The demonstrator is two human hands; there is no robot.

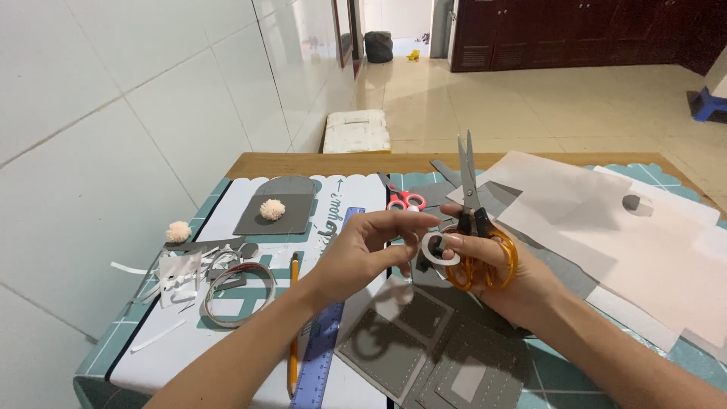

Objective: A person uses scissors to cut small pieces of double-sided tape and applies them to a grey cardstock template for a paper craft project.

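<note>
While the right hand grips the orange scissors with its fingers through the handles and the blades pointing up and closed, the left hand meets it just to the left of the scissors, its fingers pinched on a small white ring of paper or felt. The ring sits touching the right hand's fingertips too, beside the scissors' handles. Left of the scissors lie a blue ruler and a pencil on the worktop. Beyond the scissors, a red pair rests on the mat. Grey stitched felt pieces lie below the scissors, and pale sheets spread to their right.
</note>
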